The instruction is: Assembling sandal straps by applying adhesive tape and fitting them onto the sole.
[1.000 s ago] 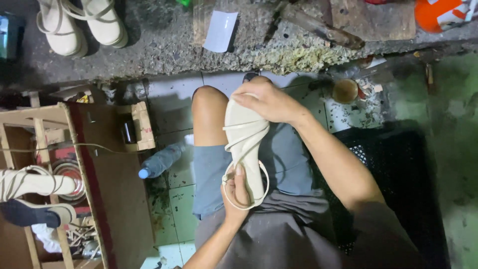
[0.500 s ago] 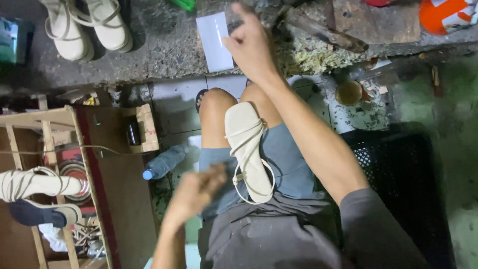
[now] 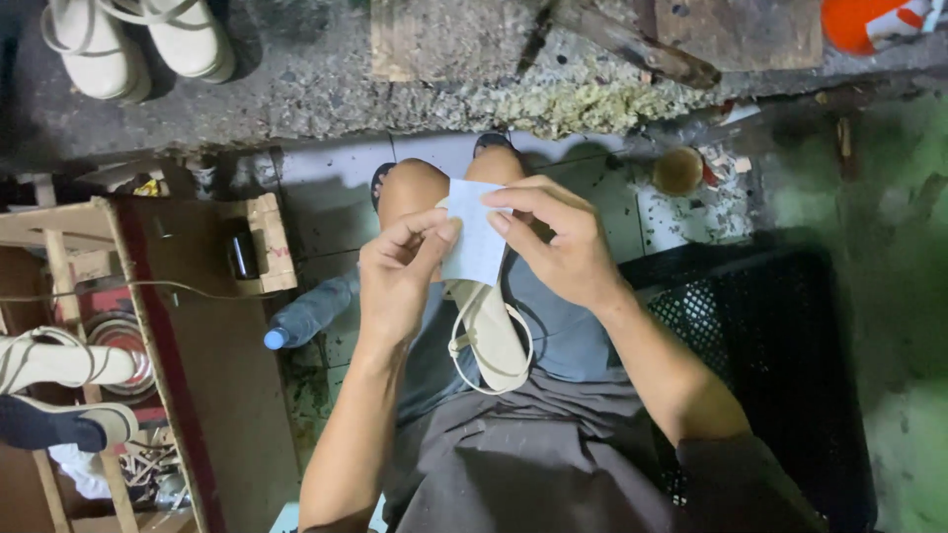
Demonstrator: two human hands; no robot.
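Observation:
A small white rectangular sheet (image 3: 477,243) is pinched between both hands above my knees. My left hand (image 3: 400,271) grips its left edge with thumb and fingertips. My right hand (image 3: 555,237) holds its right edge and top corner. Under the sheet a cream strappy sandal (image 3: 491,331) lies sole-up along my lap, its heel strap loop toward my body. Neither hand touches the sandal.
A rough stone workbench (image 3: 316,69) runs across the top with a pair of cream platform sandals (image 3: 138,44) and wooden blocks (image 3: 444,35). A wooden rack (image 3: 89,365) with shoes stands left, a plastic bottle (image 3: 306,316) on the floor, a black crate (image 3: 770,355) right.
My right hand reached to the bench, took the white sheet and brought it back over the sandal. My left hand let go of the sandal and now pinches the sheet too.

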